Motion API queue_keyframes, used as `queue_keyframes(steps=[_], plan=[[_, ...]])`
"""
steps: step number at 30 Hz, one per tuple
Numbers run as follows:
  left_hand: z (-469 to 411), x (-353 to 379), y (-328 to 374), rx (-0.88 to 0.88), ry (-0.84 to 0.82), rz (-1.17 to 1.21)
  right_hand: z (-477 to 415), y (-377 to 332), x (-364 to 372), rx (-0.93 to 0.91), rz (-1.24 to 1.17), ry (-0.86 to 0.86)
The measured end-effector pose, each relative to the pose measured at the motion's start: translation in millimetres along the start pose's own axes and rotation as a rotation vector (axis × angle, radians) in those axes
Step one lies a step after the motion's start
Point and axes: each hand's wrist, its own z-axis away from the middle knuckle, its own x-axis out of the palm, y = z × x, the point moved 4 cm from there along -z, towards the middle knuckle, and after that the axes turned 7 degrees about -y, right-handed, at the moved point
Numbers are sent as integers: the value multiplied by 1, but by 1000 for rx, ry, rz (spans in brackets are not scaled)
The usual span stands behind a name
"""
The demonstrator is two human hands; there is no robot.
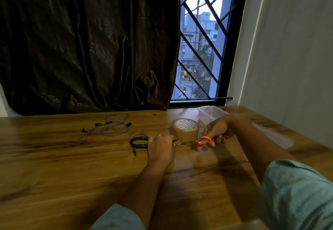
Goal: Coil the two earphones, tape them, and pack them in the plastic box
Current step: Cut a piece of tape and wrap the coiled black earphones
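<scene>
1. Purple earphone [108, 126]: loose and uncoiled, sprawled toward the far edge of the wooden tabletop [54, 166], left of centre, with one strand trailing toward the near-left
2. Black earphone [138, 141]: wound into a small coil near mid-table, its jack end pointing toward the near edge; it lies just beside the left hand
3. Left hand [161, 146]: palm down, fingers pinched on a short brown tape strip [178, 142] beside the coil
4. Tape roll [184, 128]: brown, lying flat, just beyond the strip
5. Scissors [203, 141]: orange handles, blades reaching the strip
6. Right hand [219, 130]: fingers through the handles, gripping them
7. Plastic box [211, 112]: clear, at the far edge near the right corner, behind the right hand; something orange shows inside, too blurred to identify
8. Clear lid-like sheet [273, 136]: toward the right edge
</scene>
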Motion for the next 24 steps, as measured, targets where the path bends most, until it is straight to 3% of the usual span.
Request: queue_keyframes(steps=[17, 20, 24], plan=[[-2, 6, -2, -4, -73, 41, -5, -4, 16, -118, -44, 26], [-2, 6, -3, -21, -84, 68, 4, -3, 10, -218, -86, 170], [-1, 3, -4, -61, -68, 62, 7, 7, 10, -493, -260, 422]])
